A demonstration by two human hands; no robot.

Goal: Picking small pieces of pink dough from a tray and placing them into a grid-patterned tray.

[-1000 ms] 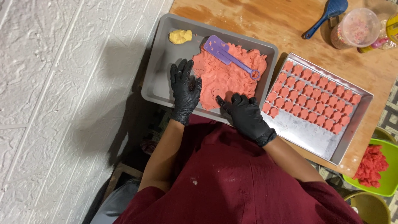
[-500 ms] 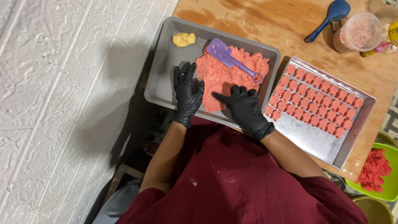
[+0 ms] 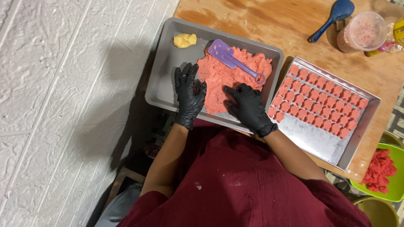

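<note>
A grey metal tray [image 3: 164,80] holds a flattened mass of pink dough [image 3: 219,75]. Across the dough's top lies a purple spatula [image 3: 229,59]. A small yellow lump [image 3: 184,40] sits in the tray's far left corner. My left hand [image 3: 189,94], in a black glove, lies flat with fingers spread at the dough's left edge. In a matching black glove, my right hand [image 3: 248,105] presses on the dough's near right part. Neither hand holds anything.
A second metal tray [image 3: 320,143] to the right holds several rows of small pink shaped pieces. On the wooden table [image 3: 269,21] are a blue spoon [image 3: 332,17] and a clear plastic tub [image 3: 362,31]. A green bowl [image 3: 389,185] with red mince sits lower right.
My right hand has moved from the tray's near right corner onto the dough. The left hand stays at the dough's left edge.
</note>
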